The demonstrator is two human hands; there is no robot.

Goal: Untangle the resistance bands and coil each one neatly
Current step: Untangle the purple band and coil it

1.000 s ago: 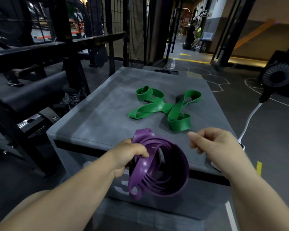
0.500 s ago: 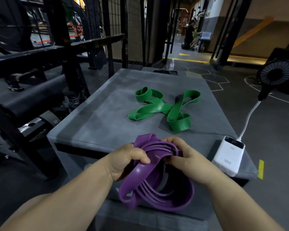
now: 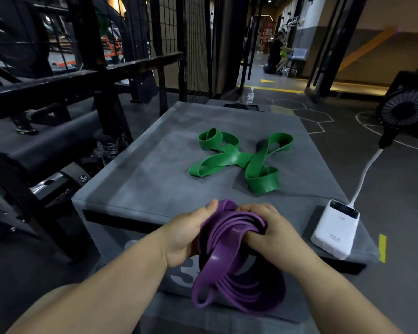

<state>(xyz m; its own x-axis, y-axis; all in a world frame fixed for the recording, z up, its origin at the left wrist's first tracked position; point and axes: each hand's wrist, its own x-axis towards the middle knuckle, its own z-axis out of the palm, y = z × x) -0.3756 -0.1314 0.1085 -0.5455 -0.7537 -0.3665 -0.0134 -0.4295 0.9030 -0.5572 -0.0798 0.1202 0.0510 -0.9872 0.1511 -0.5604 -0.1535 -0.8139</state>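
Observation:
A purple resistance band (image 3: 237, 268), wound into several loops, hangs in front of the near edge of the grey padded box (image 3: 140, 179). My left hand (image 3: 186, 232) grips the top of the coil from the left. My right hand (image 3: 270, 230) grips it from the right, with the fingers curled over the loops. A green resistance band (image 3: 239, 160) lies twisted and folded over itself on the middle of the box top, apart from both hands.
A white power bank (image 3: 336, 227) lies on the box's near right corner, its cable running to a black fan (image 3: 405, 114) on the floor. Black rack bars (image 3: 58, 83) and a padded roller stand left. A person sits far back in the corridor.
My right hand came in from the right and took hold of the purple coil. Both hands then lifted the coil's top a little toward the box edge.

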